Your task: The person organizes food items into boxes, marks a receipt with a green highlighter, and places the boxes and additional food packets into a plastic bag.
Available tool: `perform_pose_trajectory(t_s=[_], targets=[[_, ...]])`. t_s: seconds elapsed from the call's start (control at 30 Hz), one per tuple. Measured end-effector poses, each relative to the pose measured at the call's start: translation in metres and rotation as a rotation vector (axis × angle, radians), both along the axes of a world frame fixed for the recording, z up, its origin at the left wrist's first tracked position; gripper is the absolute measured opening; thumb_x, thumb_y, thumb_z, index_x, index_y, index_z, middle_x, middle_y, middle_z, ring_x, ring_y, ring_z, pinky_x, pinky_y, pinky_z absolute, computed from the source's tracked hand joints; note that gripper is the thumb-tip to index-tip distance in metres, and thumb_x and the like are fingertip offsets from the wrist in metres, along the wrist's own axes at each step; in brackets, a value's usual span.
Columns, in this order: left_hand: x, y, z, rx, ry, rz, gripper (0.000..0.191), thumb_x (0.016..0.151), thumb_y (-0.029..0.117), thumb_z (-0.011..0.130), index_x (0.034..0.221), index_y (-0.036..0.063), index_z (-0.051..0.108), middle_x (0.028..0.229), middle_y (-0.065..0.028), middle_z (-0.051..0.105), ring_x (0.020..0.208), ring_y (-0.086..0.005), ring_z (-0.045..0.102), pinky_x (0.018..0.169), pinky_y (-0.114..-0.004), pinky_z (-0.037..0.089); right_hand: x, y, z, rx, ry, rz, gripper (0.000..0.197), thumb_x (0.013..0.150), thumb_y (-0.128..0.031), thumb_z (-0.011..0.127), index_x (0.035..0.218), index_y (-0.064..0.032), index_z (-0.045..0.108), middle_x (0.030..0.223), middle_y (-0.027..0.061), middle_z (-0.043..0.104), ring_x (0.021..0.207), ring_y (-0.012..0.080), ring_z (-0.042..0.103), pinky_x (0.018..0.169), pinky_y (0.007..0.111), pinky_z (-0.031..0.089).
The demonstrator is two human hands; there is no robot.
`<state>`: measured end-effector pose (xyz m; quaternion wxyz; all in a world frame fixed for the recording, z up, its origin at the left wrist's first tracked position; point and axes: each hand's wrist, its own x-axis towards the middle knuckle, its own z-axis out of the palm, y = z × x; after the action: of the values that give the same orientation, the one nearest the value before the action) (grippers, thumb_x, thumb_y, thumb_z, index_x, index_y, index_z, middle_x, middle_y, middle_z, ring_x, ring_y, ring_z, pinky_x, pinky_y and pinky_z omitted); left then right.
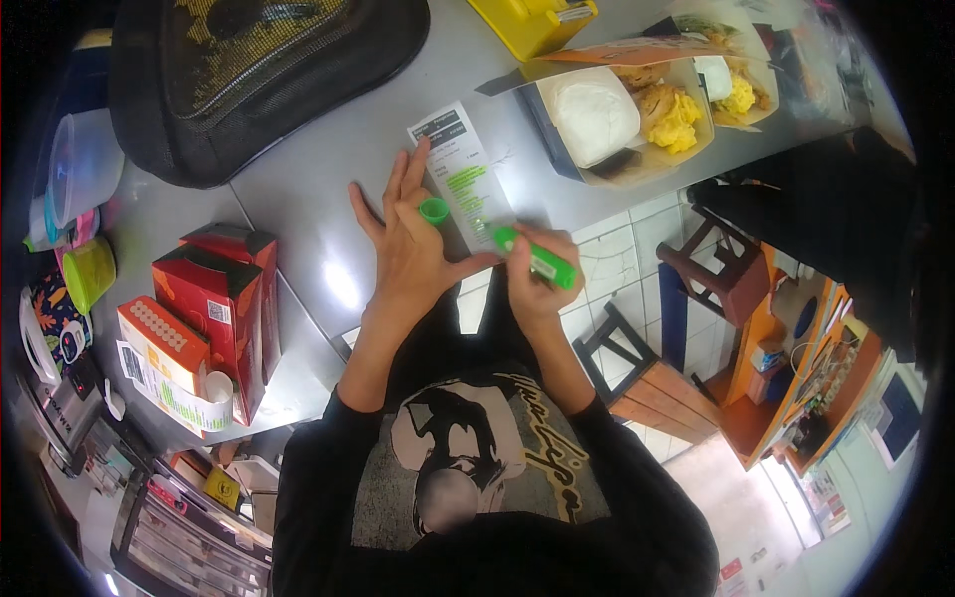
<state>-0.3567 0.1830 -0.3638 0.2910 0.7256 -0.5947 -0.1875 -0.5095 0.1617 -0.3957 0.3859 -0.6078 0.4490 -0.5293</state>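
Note:
A printed paper slip (464,160) lies on the grey metal table (313,216), with bright green highlighting over its lower lines. My left hand (406,254) rests over the slip's left and lower edge, thumb stretched toward its bottom and fingertips near its top. Between the fingers of that hand sits a green marker cap (433,210), its hollow side up. My right hand (539,280) grips a green highlighter (553,269), tip pointing at the lower part of the slip; blur hides whether it touches. Right of the slip, an open food box (550,145) holds a white paper-wrapped bundle (589,119) and yellow-topped fried food (671,123).
A second open food box (768,108) stands behind the first. Red cartons (242,321) and an orange box (164,328) with a curled, highlighted slip (175,399) stand at left. Further up are a black mesh bag (224,142) and a yellow object (522,30). Stools (735,280) stand lower right.

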Motion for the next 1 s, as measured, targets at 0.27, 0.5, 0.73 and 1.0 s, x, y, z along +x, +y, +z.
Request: perform_pose_trajectory(t_s=[0.27,0.5,0.73,1.0], targets=[[0.0,0.001,-0.002,0.06,-0.105,-0.018,0.108,0.056,0.049,0.086,0.124,0.0,0.018,0.151,-0.0156,0.026,0.14,-0.0357,0.023,0.107,-0.063,-0.006,-0.008,0.0,-0.003,-0.004,0.083,0.032,0.016,0.084,0.004,0.062,0.097,0.0043,0.052,0.091,0.0191,0.065,0.073,0.0163,0.062,0.063,0.023,0.051],[0.0,0.001,-0.003,0.056,-0.113,-0.017,0.109,0.053,0.047,0.087,0.124,-0.0001,0.019,0.15,-0.0169,0.026,0.14,-0.036,0.023,0.107,-0.063,-0.006,-0.006,0.008,-0.001,0.009,0.014,0.094,0.021,0.075,0.003,0.072,0.092,0.0021,0.059,0.085,0.0169,0.067,0.076,0.0226,0.067,0.068,0.029,0.053],[0.0,0.001,0.002,0.077,-0.12,-0.036,0.095,0.059,0.05,0.083,0.118,0.0013,0.027,0.15,-0.0184,0.025,0.139,-0.0369,0.023,0.106,-0.066,-0.004,-0.006,-0.001,0.019,0.245,-0.212,0.013,0.02,0.083,0.003,0.064,0.099,0.004,0.052,0.092,0.0157,0.066,0.08,0.0197,0.065,0.072,0.025,0.05],[0.002,0.006,-0.003,-0.002,-0.162,-0.083,0.066,0.063,0.034,0.081,0.104,0.0008,0.042,0.151,-0.0215,0.02,0.139,-0.0399,0.022,0.101,-0.071,-0.002,0.03,-0.029,0.053,0.235,0.055,0.314,0.03,0.082,-0.007,0.071,0.104,-0.0008,0.052,0.089,0.0141,0.067,0.075,0.0187,0.066,0.063,0.029,0.051]])
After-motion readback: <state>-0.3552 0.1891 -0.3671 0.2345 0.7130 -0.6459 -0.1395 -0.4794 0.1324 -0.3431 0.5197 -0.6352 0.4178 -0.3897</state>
